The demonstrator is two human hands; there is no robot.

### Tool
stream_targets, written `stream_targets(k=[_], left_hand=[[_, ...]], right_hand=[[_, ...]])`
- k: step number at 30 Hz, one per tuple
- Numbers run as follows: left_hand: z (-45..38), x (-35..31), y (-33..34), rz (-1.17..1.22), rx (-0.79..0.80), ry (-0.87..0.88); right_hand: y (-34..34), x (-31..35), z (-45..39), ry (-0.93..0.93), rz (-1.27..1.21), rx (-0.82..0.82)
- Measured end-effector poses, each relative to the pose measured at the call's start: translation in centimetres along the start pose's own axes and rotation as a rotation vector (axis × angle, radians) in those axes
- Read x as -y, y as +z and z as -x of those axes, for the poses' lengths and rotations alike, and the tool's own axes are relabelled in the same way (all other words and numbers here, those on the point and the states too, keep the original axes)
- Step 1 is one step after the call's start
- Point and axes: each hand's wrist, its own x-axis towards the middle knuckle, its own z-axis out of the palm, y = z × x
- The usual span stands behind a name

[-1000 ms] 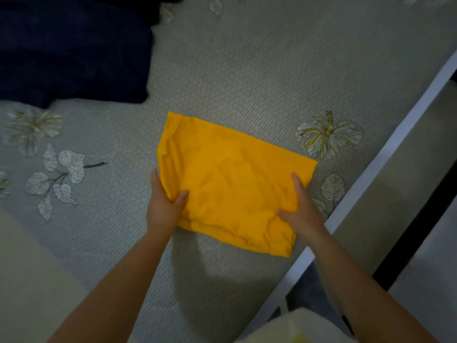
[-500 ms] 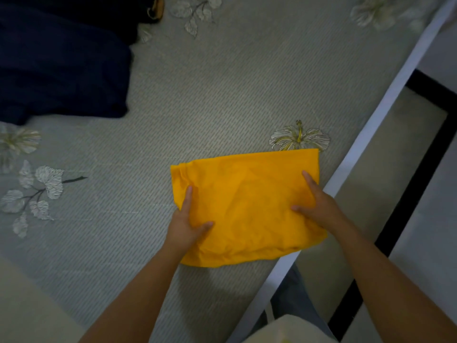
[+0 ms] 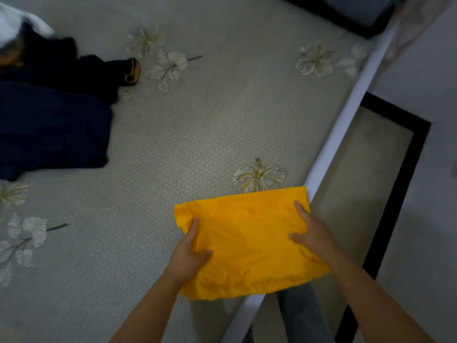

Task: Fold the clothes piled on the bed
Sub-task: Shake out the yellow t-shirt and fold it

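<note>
1. You have the folded yellow garment (image 3: 247, 243) at the right edge of the bed (image 3: 197, 144), near its front end. Its right side hangs past the white border (image 3: 346, 120) of the mattress, over the floor gap. That overhang looks like the main risk: if you let go here, the unsupported part may drag the bundle off the edge.

2. Your left hand (image 3: 189, 253) grips the garment's left side, thumb on top and fingers tucked out of sight beneath. Your right hand (image 3: 312, 233) pinches the right side the same way, with the thumb and one finger showing on top and the rest hidden under the cloth. The far left corner is bunched up, so a loose grip there could let the layers slide apart and undo the fold.

3. The cloth looks thin and crumpled. If you lift it unevenly, or pull with one hand harder than the other, I judge that the lower layers could sag open along the near hem.

4. The dark navy clothes (image 3: 49, 127) lie piled at the left edge of the bed, well apart from the yellow piece, with a white item (image 3: 17, 23) at the far left corner. A brown-edged strap end (image 3: 133, 70) pokes out of that pile. Set the yellow garment down away from them, or a later pull on the pile could catch it.
</note>
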Motion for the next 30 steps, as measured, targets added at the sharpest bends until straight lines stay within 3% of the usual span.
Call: stream_targets(k=[6,13,18,30], left_hand=[[-3.6,-11.6,3.6,-0.146,-0.041,0.053],[-7.8,-30.1,11.3,-0.244,-0.012,0.095],[-11.0,-40.3,15.2,-0.235,-0.057,0.128],[-21.8,-55.3,11.2,-0.323,-0.257,0.149]], right_hand=[[-11.5,-2.1,-0.8,0.024,0.058,-0.146],[-29.5,-7.3,-1.9,-0.012,0.055,-0.276],[-39.7,-9.2,-3.2,-0.02,0.065,-0.342],[-55.3,-3.5,-12.0,-0.151,0.214,-0.35]])
